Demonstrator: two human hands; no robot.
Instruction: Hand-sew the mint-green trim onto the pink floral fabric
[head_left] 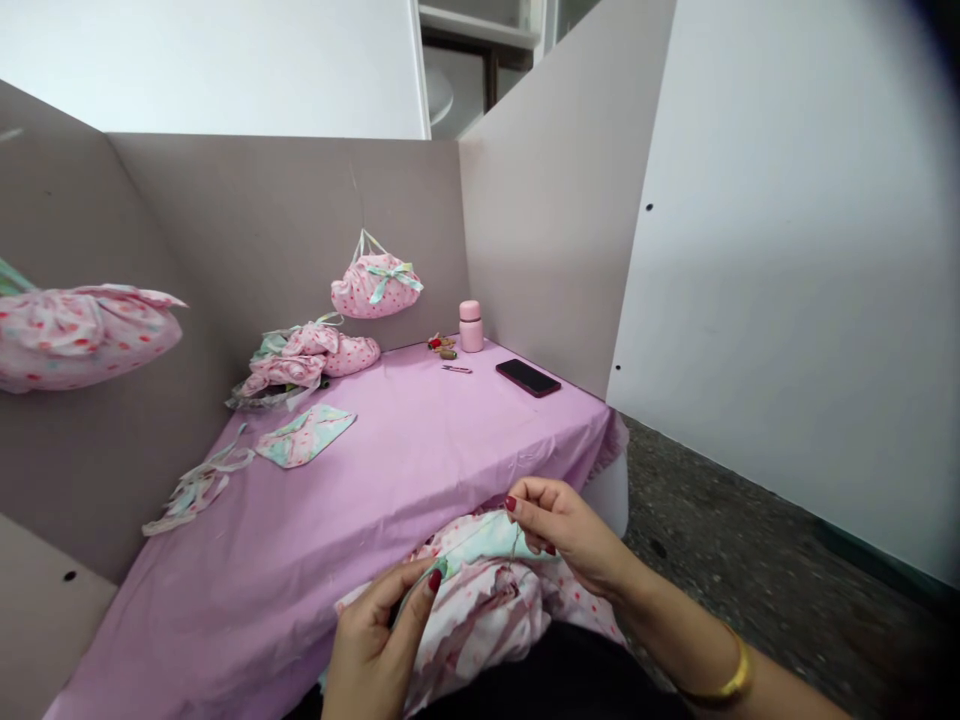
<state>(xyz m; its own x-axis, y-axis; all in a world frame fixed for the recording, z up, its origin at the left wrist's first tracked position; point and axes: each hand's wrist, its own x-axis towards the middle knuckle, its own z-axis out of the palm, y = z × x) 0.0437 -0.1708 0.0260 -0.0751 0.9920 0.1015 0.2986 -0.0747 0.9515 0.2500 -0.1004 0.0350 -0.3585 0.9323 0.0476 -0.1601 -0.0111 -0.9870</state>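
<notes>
- The cloth (480,625), pink and mint with red dots, is gathered in loose folds at the lower centre of the frame, against the near edge of the tabletop (427,430).
- A mint edge of the cloth is pinched between thumb and forefinger by the left hand (379,630), at the bottom, left of centre.
- A thin strand (515,542) is gripped by the closed fingertips of the right hand (559,530), just right of centre, above the folds; whether a needle is held with it cannot be told.
- A gold bangle (739,672) is worn on the right wrist, at the lower right.
- The tabletop is covered in lilac fabric, which is creased near the front.
- A mint-and-pink patch (306,436) is laid flat left of centre, with a tangle of strips (199,490) to its lower left.
- A heap (315,358) of dotted fabric is piled at the back left.
- A bow-tied bundle (377,287) is hung above the back edge; another bundle is cut off by the left border.
- A phone (528,378), a pink flask (471,328), spools (444,347) and snips (457,369) are grouped toward the back right.
- The tabletop is enclosed by grey partitions (547,190) at the back and sides.
</notes>
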